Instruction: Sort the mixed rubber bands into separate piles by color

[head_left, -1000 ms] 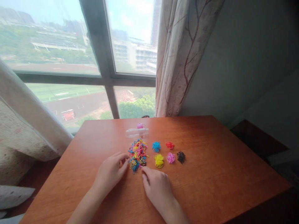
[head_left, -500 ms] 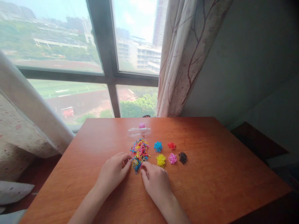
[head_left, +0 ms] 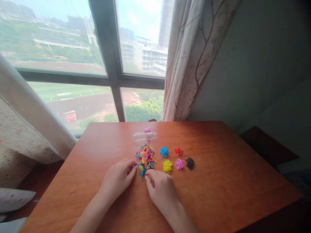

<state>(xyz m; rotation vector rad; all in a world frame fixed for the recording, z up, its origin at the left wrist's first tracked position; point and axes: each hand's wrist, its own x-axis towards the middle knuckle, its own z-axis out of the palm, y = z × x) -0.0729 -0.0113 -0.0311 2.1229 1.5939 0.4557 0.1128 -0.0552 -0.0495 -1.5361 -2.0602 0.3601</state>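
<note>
A mixed heap of small coloured loops (head_left: 145,155), which look like rubber bands, lies on the wooden table. My left hand (head_left: 121,173) rests at the heap's left edge, fingers curved and a little apart from the thumb, gripping nothing that I can see. At the lower right edge of the heap, my right hand (head_left: 161,186) has thumb and forefinger pinched together; what is between them is too small to make out. To the right lie single-colour piles: blue loops (head_left: 164,152), red loops (head_left: 178,151), yellow loops (head_left: 167,166), pink loops (head_left: 179,164) and black loops (head_left: 190,163).
Behind the heap lies a clear plastic bag or case (head_left: 144,137), with a small purple item (head_left: 147,129) beyond it. The table (head_left: 218,181) ends at a window (head_left: 111,81). Curtains (head_left: 189,58) hang on both sides.
My right hand has shifted slightly left along the heap's lower edge, its thumb and forefinger now closer together. My left hand keeps its place, and the sorted piles look the same.
</note>
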